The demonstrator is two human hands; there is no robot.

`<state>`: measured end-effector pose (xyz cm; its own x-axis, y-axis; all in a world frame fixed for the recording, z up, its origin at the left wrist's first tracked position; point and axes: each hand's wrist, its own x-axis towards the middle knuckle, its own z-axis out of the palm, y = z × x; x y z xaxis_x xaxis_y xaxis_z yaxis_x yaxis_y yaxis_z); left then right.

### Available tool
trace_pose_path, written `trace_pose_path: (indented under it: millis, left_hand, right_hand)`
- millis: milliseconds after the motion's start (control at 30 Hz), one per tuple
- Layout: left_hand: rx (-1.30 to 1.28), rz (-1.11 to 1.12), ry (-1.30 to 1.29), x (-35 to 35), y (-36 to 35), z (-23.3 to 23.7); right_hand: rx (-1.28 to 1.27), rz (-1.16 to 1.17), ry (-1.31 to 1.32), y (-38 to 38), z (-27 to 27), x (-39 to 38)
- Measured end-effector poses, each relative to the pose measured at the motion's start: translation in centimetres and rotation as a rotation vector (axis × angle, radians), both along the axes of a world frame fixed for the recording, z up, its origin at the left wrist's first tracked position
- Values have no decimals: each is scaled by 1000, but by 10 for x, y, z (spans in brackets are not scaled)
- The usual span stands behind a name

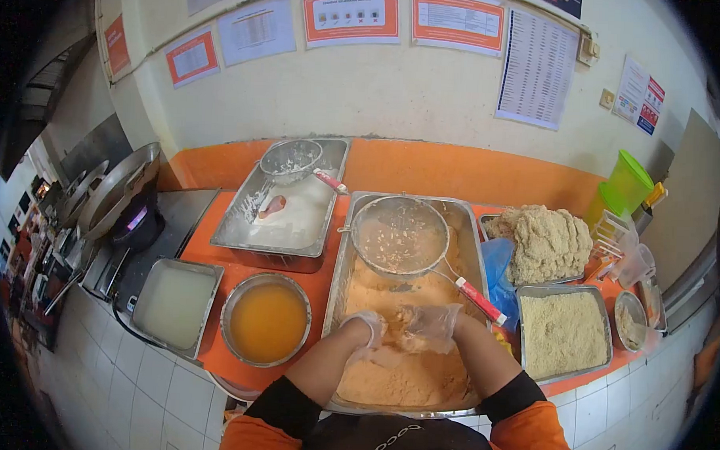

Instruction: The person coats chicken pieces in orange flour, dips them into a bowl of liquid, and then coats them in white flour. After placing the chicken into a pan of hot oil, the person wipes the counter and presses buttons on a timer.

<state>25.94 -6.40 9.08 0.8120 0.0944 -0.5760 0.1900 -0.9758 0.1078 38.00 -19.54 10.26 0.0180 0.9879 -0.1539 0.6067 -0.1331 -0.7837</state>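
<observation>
A large metal tray [337,303] of orange-tinted flour stands in front of me. Both hands wear clear plastic gloves and are down in the flour. My left hand [369,330] is curled at the left of the tray's middle. My right hand [432,327] lies just right of it, close to a flour-coated lump [404,318] between the hands; whether either hand grips it is unclear. Fingers of both are hidden by gloves and flour. A round sieve [400,235] with a red-and-white handle rests across the tray's far part.
Left are a bowl of orange liquid [266,320], a tray of cloudy liquid [176,307] and a white flour tray [293,215] with a raw piece [273,206] and sieve. Right are crumbs in a tray [564,331], heaped crumbs [540,243], a blue bag [498,273] and green containers [629,185].
</observation>
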Motion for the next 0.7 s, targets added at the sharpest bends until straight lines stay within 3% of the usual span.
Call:
trace_pose_path:
  millis: [100, 133, 167, 200, 233, 267, 300, 333, 367, 400, 467, 500, 567, 600, 633, 700]
  left_hand:
    - [22, -21, -67, 8, 11, -31]
    - [22, -23, -63, 9, 15, -39]
    - [139, 159, -191, 8, 19, -48]
    - [258, 340, -321, 8, 24, -59]
    - [262, 336, -319, 12, 36, -86]
    - [-133, 691, -507, 17, 49, -123]
    - [-341, 862, -585, 14, 48, -121]
    - [-546, 1030, -681, 11, 46, -118]
    - [-273, 823, -667, -2, 25, -73]
    - [-5, 611, -641, -8, 14, -47]
    - [-57, 674, -695, -9, 15, -51]
    - [-117, 739, -748, -9, 16, -54]
    - [-97, 664, -645, -2, 29, -69]
    - [-85, 624, -592, 0, 29, -68]
    - [-75, 581, -541, 0, 27, -58]
    - [-105, 700, -523, -1, 16, -37]
  right_hand:
    - [-104, 59, -60, 17, -2, -22]
    - [-227, 206, -196, 24, -15, -34]
    - [-348, 353, -331, 28, -31, -44]
    - [-344, 351, -327, 28, -55, -55]
    - [-181, 308, -548, 27, -85, -66]
    - [-16, 259, -764, 27, -99, -74]
    - [-14, 255, -762, 29, -98, -77]
    - [-177, 313, -674, 30, -93, -80]
    - [-339, 369, -584, 31, -86, -81]
    - [-335, 369, -587, 30, -68, -80]
    - [-545, 14, -426, 26, -31, -77]
    - [-547, 17, -431, 27, -43, -72]
    - [95, 389, -606, 27, -92, -67]
    - [388, 362, -700, 19, -111, -77]
    - [385, 362, -703, 18, -101, -83]
    - [66, 512, -768, 16, -84, -100]
